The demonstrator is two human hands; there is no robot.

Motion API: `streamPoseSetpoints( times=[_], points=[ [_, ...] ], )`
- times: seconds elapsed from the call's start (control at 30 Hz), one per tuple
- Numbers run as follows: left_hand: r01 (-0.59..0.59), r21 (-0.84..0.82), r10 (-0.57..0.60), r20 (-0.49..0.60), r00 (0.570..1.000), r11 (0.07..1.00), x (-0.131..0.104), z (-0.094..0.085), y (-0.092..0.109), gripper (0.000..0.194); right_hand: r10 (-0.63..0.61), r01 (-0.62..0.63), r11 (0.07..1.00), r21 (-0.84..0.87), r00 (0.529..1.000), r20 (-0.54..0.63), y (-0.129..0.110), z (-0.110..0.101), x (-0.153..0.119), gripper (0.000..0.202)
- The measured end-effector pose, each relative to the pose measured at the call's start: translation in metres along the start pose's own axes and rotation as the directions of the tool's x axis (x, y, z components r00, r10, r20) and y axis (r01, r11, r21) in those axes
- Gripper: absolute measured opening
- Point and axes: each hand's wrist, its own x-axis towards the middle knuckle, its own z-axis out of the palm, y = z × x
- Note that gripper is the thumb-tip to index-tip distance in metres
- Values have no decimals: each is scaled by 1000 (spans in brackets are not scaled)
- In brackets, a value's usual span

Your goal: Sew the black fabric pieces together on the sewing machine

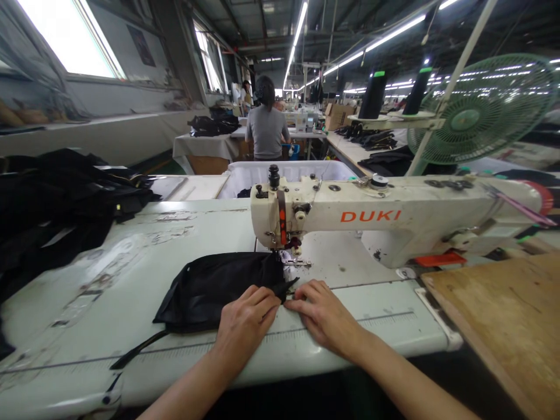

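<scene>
Fingers of the left hand lie flat and close together on the near right corner of a black fabric piece, pressing it to the bench. The right hand rests just to the right, its fingers curled together at a thin black point of the cloth that sticks out to the right; whether they pinch that tip or only press on it cannot be told. The two hands nearly touch.

The black fabric piece lies on the pale bench just in front of the needle area of a cream sewing machine marked DUKI, its far right edge reaching under the machine head. A narrow black strap trails from the cloth toward the near left.

To the far left a heap of dark garments sits on the bench. A wooden board lies at the near right. Behind the machine stand a white bin, a green fan and two dark thread cones. Farther off, a person in a grey top sits with their back turned.
</scene>
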Motion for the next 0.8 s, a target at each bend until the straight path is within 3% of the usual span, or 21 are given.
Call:
streamPoseSetpoints(
  times=[0.23, 0.37, 0.63, 0.73, 0.8],
  points=[
    [-27, 28, 27, 10, 1000, 999, 1, 1, -1, 17, 139, -119, 971, 205, 987, -85, 5, 4, 5, 34],
    [-11, 48, 11, 0, 1000, 999, 0, 0, 0, 18, 106, -96, 982, 163, 993, -57, 1, 2, 9, 36],
    [-47, -23, 48, 51, 998, 999, -1, -6, -2, 20, -4, 6, 993, -118, 1000, 16, 1, 9, 7, 34],
    [-94, -17, 94, 38, 995, 995, -3, -6, -2, 21, 31, -30, 997, -76, 999, 16, -2, 7, 5, 40],
    [-124, -1, 124, 14, 992, 992, -4, -5, -2, 23, 133, -132, 990, 54, 991, -18, -4, 3, 8, 39]
  ],
)
